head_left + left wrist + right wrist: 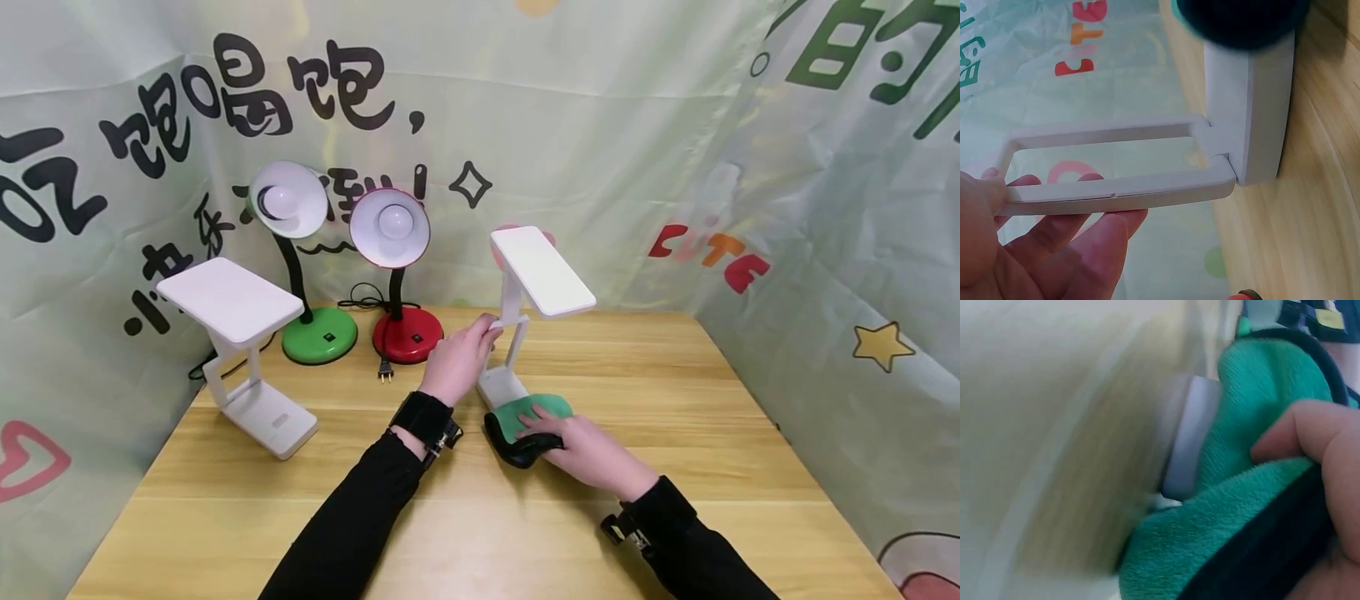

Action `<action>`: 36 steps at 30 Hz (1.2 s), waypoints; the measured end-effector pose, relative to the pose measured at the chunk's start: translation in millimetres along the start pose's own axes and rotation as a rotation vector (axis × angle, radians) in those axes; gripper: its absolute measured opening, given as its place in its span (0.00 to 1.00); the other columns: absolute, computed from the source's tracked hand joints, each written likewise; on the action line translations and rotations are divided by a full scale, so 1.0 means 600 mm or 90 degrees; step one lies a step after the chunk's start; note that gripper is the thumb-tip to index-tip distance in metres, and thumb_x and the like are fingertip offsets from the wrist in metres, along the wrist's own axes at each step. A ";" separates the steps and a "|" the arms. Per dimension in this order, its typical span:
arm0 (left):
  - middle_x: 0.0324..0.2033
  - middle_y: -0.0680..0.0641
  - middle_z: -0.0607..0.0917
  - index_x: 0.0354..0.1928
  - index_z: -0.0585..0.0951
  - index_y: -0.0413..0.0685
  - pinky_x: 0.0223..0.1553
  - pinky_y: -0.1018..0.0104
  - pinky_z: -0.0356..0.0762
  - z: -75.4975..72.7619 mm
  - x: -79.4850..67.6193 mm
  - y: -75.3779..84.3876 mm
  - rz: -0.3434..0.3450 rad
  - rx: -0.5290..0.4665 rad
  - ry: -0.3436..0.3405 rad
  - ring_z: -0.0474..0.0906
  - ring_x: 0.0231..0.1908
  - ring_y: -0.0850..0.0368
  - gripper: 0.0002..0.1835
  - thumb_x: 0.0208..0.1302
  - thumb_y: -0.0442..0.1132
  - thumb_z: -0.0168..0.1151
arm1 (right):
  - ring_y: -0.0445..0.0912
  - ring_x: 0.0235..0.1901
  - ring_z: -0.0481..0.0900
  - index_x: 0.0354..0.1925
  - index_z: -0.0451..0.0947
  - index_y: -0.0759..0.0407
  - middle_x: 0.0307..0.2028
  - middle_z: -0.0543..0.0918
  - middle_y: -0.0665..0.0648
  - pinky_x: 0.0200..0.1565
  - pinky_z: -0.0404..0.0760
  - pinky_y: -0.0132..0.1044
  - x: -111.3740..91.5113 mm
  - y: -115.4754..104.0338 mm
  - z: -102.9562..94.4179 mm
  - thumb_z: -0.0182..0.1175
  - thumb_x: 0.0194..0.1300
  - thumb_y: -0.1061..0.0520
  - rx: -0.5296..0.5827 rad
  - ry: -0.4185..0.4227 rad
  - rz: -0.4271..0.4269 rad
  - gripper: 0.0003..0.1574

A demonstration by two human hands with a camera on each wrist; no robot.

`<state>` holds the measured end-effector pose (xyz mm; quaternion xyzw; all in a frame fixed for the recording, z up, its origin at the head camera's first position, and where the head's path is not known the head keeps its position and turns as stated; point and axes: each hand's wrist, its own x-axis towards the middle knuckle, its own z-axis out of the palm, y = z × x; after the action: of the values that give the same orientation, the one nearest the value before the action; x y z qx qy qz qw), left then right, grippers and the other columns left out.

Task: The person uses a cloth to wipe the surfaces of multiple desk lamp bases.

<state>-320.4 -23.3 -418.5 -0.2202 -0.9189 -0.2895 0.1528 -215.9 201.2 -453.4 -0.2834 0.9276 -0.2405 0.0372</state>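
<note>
A white folding desk lamp (543,271) stands in the middle of the table, its flat head tilted toward the right. My left hand (459,358) grips the lamp's upright frame, and in the left wrist view the fingers wrap round one bar of that open frame (1116,190). My right hand (588,446) holds a green cloth with a black edge (551,406) against the front of the lamp base (501,385). Fluffy green folds of the cloth (1222,531) bunch under the fingers in the right wrist view, beside the base's pale edge (1192,437). Cloth hides the front of the base.
A second white folding lamp (273,417) stands at the left. Behind are a green gooseneck lamp (318,336) and a red one (408,336), with a plug (386,369) on the wooden table (675,400). Printed curtains (600,108) enclose the back and sides.
</note>
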 end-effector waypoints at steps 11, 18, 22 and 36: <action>0.35 0.56 0.88 0.56 0.72 0.63 0.17 0.66 0.67 -0.001 -0.005 0.002 0.001 -0.010 -0.003 0.82 0.27 0.59 0.16 0.76 0.57 0.42 | 0.63 0.67 0.70 0.65 0.73 0.55 0.67 0.70 0.70 0.64 0.72 0.56 0.084 0.002 0.015 0.55 0.69 0.58 -0.030 0.052 0.034 0.26; 0.36 0.56 0.88 0.56 0.72 0.64 0.17 0.66 0.66 0.000 -0.002 0.003 0.002 -0.001 -0.007 0.82 0.27 0.59 0.19 0.76 0.60 0.38 | 0.62 0.70 0.66 0.59 0.79 0.55 0.67 0.72 0.65 0.64 0.71 0.57 0.101 0.015 0.016 0.57 0.68 0.61 -0.029 0.043 0.001 0.21; 0.35 0.56 0.88 0.55 0.72 0.64 0.16 0.65 0.65 0.000 -0.001 0.001 -0.006 0.000 -0.008 0.80 0.25 0.58 0.18 0.76 0.60 0.38 | 0.61 0.72 0.63 0.58 0.80 0.54 0.68 0.71 0.63 0.65 0.70 0.55 0.091 0.014 0.013 0.58 0.65 0.64 -0.020 0.023 -0.008 0.24; 0.34 0.57 0.87 0.54 0.72 0.64 0.15 0.66 0.66 0.004 0.002 -0.003 -0.002 0.012 0.001 0.79 0.24 0.60 0.17 0.76 0.59 0.39 | 0.64 0.71 0.64 0.57 0.81 0.51 0.66 0.75 0.58 0.63 0.69 0.61 -0.007 -0.031 -0.027 0.65 0.56 0.68 -0.055 -0.103 0.007 0.30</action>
<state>-322.6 -22.8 -420.6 -0.2172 -0.9216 -0.2816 0.1555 -206.2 197.0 -430.8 -0.2980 0.9327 -0.1762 0.1015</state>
